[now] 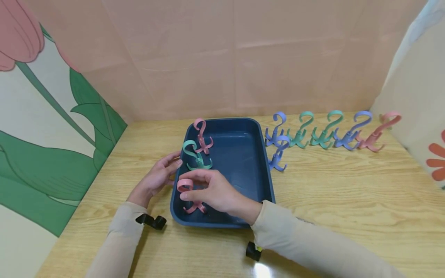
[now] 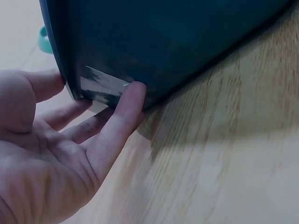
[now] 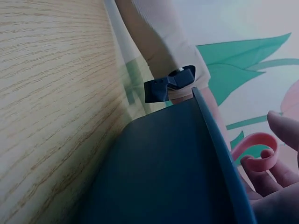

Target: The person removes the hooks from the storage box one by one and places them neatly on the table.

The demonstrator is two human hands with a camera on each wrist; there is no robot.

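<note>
A dark blue tray (image 1: 222, 224) stands on the wooden table. My left hand (image 1: 156, 177) grips its left side, the thumb at the rim and the fingers against the outer wall (image 2: 177, 46). Over the tray's near left corner, my right hand (image 1: 215, 193) has thumb and forefinger spread around the curled top of a pink rotating hanger hook (image 1: 185, 184). In the right wrist view, a gap shows between the thumb and that pink curl (image 3: 264, 163). Behind it in the tray stand a green hanger hook (image 1: 199, 162) and another pink hanger hook (image 1: 201, 141).
Right of the tray, several hanger hooks stand in a row, from a purple one (image 1: 276, 137) to a pink one (image 1: 374, 139). Another purple hook (image 1: 277, 160) stands in front, close to the tray's right rim. A pink-covered wall (image 1: 236, 58) rises behind the table (image 1: 347, 200).
</note>
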